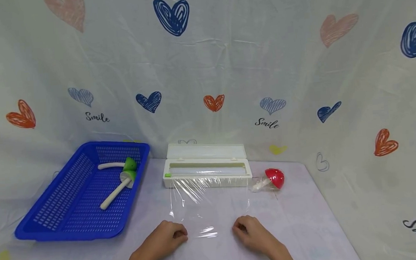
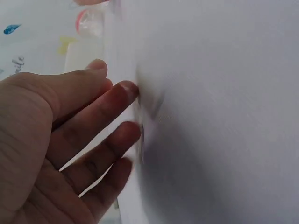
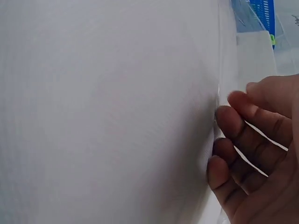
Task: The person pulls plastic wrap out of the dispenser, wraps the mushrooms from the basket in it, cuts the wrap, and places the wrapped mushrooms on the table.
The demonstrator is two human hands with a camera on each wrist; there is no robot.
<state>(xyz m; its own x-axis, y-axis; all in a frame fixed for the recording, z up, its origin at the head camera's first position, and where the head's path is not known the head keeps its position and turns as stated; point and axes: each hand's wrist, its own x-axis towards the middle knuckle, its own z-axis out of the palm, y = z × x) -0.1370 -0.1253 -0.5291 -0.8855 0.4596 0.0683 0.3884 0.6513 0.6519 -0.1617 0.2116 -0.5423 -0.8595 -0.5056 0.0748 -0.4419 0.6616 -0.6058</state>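
Clear plastic wrap (image 1: 199,218) stretches from a roll in a white dispenser box (image 1: 207,182) toward the front of the table. My left hand (image 1: 164,239) pinches its near left corner between thumb and index finger. At the near right corner, my right hand (image 1: 254,235) pinches the film the same way. Both wrist views show thumb (image 2: 97,66) and index finger together, the other fingers loosely bent close to the white tabletop (image 3: 103,112). The box's lid (image 1: 205,150) stands raised at the back.
A blue plastic basket (image 1: 75,236) stands on the left, with two green-capped toy mushrooms (image 1: 128,178) inside. Right of the box lies a red-capped toy mushroom (image 1: 275,178) wrapped in clear film. A heart-printed white curtain (image 1: 197,67) hangs behind the table.
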